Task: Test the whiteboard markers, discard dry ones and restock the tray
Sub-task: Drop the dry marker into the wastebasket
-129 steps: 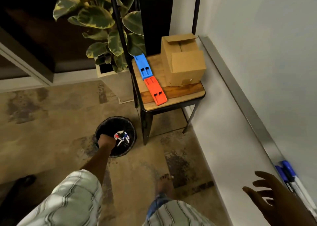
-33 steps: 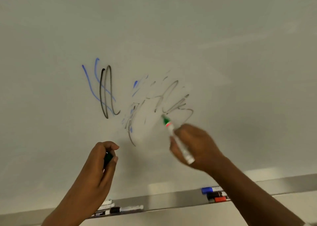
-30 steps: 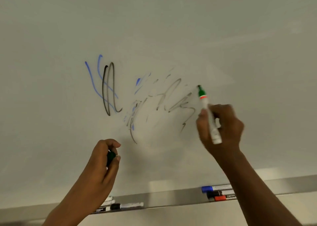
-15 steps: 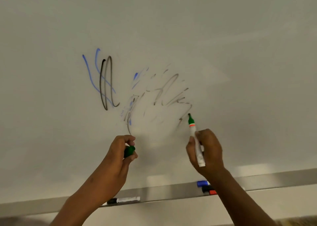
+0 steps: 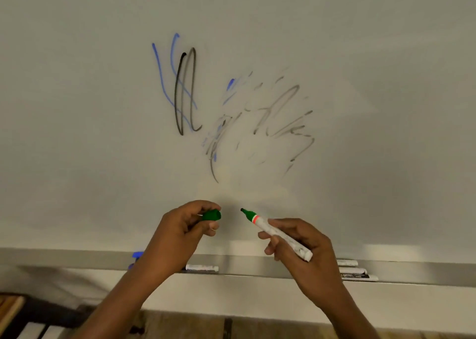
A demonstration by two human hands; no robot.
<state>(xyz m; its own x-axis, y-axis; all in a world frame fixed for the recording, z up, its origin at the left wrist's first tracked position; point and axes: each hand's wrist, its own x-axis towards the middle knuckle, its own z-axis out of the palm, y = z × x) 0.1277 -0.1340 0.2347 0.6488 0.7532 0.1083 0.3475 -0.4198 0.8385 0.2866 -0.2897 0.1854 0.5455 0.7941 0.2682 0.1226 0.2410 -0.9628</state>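
My right hand (image 5: 298,246) grips a white marker with a green tip (image 5: 275,233), uncapped, its tip pointing up-left and off the whiteboard (image 5: 360,55). My left hand (image 5: 180,233) pinches the green cap (image 5: 211,215), a short gap from the tip. Blue and black strokes (image 5: 183,91) and faint grey scribbles (image 5: 278,122) mark the board. On the metal tray (image 5: 244,262) lie a white-bodied marker (image 5: 202,268) behind my left wrist, a blue cap (image 5: 137,255) at its left, and three markers (image 5: 355,271) to the right.
Below the tray runs a white wall strip, then a brownish floor (image 5: 193,325). At the bottom left corner dark and white shapes (image 5: 28,320) show, too cropped to identify.
My right hand has come down off the scribbles with the marker, and my left hand has moved right, so cap and tip now face each other. No green line shows on the board.
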